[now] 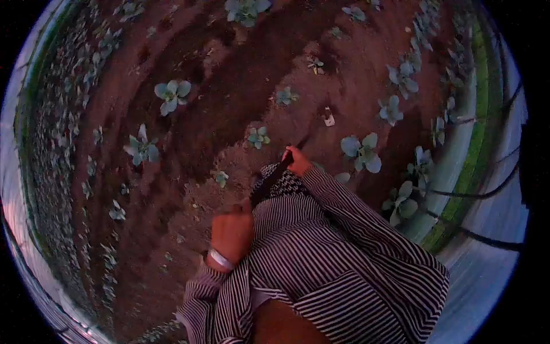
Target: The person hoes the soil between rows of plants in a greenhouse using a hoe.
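Observation:
My left hand point(232, 231), with a pale band at the wrist, is closed around the near end of a long dark tool handle point(267, 186). Farther along the same handle, my right hand point(297, 161) is wrapped round it. From there the handle slants forward over the brown soil point(229, 137) and blurs into it. A small whitish piece point(329, 118) shows on the ground ahead of the handle; whether it belongs to the tool I cannot tell. A small leafy plant point(259, 137) grows just left of the handle's far part.
Leafy green plants stand in rows, including a larger one point(361, 153) to the right of my right hand and others point(172, 96) at the left. Dark curved lines, like hoses or cables point(487, 195), cross a pale strip and a green strip point(465, 189) at the right edge.

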A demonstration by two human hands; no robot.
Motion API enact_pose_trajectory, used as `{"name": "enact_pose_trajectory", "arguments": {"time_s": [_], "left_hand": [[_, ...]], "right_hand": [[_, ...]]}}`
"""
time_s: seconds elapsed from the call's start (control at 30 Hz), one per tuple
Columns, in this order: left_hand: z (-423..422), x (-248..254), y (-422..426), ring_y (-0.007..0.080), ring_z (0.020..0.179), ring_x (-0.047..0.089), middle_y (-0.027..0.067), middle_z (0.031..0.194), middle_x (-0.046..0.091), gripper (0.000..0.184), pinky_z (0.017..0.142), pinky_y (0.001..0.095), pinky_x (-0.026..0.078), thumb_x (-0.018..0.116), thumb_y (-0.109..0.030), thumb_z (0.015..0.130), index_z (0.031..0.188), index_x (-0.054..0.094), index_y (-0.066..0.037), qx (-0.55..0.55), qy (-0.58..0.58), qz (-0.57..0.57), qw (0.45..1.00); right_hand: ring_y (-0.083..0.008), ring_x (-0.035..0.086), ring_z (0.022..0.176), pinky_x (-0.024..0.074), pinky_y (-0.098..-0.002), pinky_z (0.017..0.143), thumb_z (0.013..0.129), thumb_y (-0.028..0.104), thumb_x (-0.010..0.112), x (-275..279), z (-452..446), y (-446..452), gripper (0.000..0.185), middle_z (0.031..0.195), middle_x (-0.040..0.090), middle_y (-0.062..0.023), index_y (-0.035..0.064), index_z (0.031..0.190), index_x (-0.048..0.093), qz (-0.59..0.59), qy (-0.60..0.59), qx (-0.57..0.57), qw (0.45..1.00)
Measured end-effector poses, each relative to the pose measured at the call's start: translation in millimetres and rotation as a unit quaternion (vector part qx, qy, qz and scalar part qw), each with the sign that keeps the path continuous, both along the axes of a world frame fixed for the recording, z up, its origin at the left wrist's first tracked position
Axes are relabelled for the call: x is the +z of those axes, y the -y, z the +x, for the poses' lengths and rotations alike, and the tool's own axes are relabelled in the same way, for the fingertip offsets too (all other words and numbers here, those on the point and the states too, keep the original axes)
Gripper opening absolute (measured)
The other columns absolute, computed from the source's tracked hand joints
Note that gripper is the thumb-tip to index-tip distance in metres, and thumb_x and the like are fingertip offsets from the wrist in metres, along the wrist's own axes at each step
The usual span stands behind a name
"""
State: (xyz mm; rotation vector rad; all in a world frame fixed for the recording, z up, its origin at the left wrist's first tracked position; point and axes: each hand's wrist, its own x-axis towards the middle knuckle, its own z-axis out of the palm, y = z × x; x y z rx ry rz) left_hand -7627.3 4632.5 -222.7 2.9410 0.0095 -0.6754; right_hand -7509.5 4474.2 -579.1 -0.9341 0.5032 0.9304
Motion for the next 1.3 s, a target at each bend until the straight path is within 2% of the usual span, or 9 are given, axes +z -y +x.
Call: {"name": "enact_pose_trajectory", "arguments": {"time_s": [0.07, 0.13, 0.3, 0.47, 0.53, 0.73, 0.9, 1.03, 1.3], "left_hand": [[-49, 73, -40, 0.0261, 0.054, 0.055, 0.0131, 0.071, 0.052, 0.015, 0.045, 0.0342, 0.044, 0.046, -0.010, 0.070, 0.083, 0.049, -0.002, 0.000, 0.007, 0.054, 0.998], [-61, 64, -41, 0.0259, 0.054, 0.055, 0.0118, 0.070, 0.052, 0.015, 0.045, 0.0344, 0.044, 0.048, -0.014, 0.071, 0.082, 0.049, -0.003, 0.024, 0.003, 0.085, 0.996], [-125, 53, -52, 0.0246, 0.055, 0.055, 0.0096, 0.069, 0.053, 0.029, 0.047, 0.0378, 0.044, 0.058, -0.029, 0.068, 0.081, 0.047, -0.005, 0.091, 0.027, 0.135, 0.986], [-197, -16, -64, 0.0219, 0.049, 0.051, 0.0096, 0.065, 0.055, 0.033, 0.045, 0.0347, 0.040, 0.061, -0.032, 0.066, 0.084, 0.053, -0.006, 0.261, -0.140, -0.151, 0.943], [-143, 24, -51, 0.0156, 0.047, 0.048, 0.0093, 0.062, 0.053, 0.031, 0.045, 0.0320, 0.037, 0.060, -0.032, 0.067, 0.084, 0.057, -0.006, 0.367, -0.345, -0.209, 0.838], [-131, -12, -33, 0.0152, 0.051, 0.049, 0.0083, 0.057, 0.050, 0.040, 0.046, 0.0314, 0.037, 0.051, -0.041, 0.074, 0.080, 0.055, -0.002, 0.441, -0.318, -0.383, 0.747], [-135, -114, 2, 0.0248, 0.050, 0.049, 0.0136, 0.059, 0.052, 0.043, 0.045, 0.0353, 0.036, 0.041, -0.044, 0.079, 0.076, 0.054, -0.002, 0.384, -0.110, -0.357, 0.844], [-94, -74, 43, 0.0337, 0.050, 0.048, 0.0174, 0.060, 0.052, 0.045, 0.045, 0.0406, 0.035, 0.036, -0.043, 0.081, 0.071, 0.053, -0.002, 0.316, -0.077, -0.237, 0.915], [-230, -61, 42, 0.0341, 0.044, 0.046, 0.0170, 0.051, 0.049, 0.043, 0.039, 0.0423, 0.032, 0.037, -0.041, 0.082, 0.071, 0.051, -0.002, 0.404, -0.220, -0.278, 0.844]], "right_hand": [[-0.0200, 0.044, 0.059, 0.0398, -0.0327, 0.058, 0.075, 0.014, 0.050, 92, -41, -39, 0.013, 0.060, 0.043, -0.0066, 0.0039, 0.067, 0.045, -0.006, -0.013, -0.048, 0.999], [-0.0205, 0.042, 0.057, 0.0398, -0.0336, 0.057, 0.075, 0.009, 0.047, 72, -47, -47, 0.011, 0.060, 0.042, -0.0074, 0.0026, 0.067, 0.044, 0.087, -0.167, -0.135, 0.973], [-0.0205, 0.040, 0.054, 0.0395, -0.0351, 0.055, 0.075, 0.010, 0.049, 5, -97, -63, 0.014, 0.059, 0.040, -0.0087, 0.0023, 0.066, 0.042, 0.082, -0.109, -0.113, 0.984], [-0.0189, 0.040, 0.051, 0.0390, -0.0343, 0.052, 0.076, 0.014, 0.052, 84, -104, -55, 0.020, 0.055, 0.039, -0.0089, 0.0037, 0.063, 0.041, -0.042, -0.138, -0.077, 0.987], [-0.0174, 0.041, 0.051, 0.0392, -0.0331, 0.051, 0.076, 0.014, 0.052, 161, -64, -57, 0.019, 0.055, 0.040, -0.0081, 0.0042, 0.064, 0.041, -0.070, -0.142, -0.074, 0.985], [-0.0144, 0.041, 0.046, 0.0372, -0.0322, 0.044, 0.076, 0.015, 0.054, 192, -12, -62, 0.020, 0.053, 0.040, -0.0038, 0.0057, 0.064, 0.041, -0.022, -0.003, -0.102, 0.995], [-0.0155, 0.043, 0.041, 0.0373, -0.0309, 0.040, 0.074, 0.015, 0.056, 108, 40, -56, 0.019, 0.049, 0.042, -0.0033, 0.0060, 0.064, 0.042, -0.033, 0.090, -0.129, 0.987], [-0.0154, 0.040, 0.037, 0.0367, -0.0296, 0.037, 0.075, 0.010, 0.050, 134, 48, -44, 0.013, 0.048, 0.042, -0.0040, 0.0051, 0.065, 0.043, -0.209, 0.033, 0.019, 0.977], [-0.0163, 0.038, 0.035, 0.0359, -0.0315, 0.034, 0.072, 0.016, 0.055, 53, -106, -24, 0.019, 0.049, 0.040, -0.0047, 0.0029, 0.064, 0.045, -0.087, -0.064, -0.098, 0.989]]}}
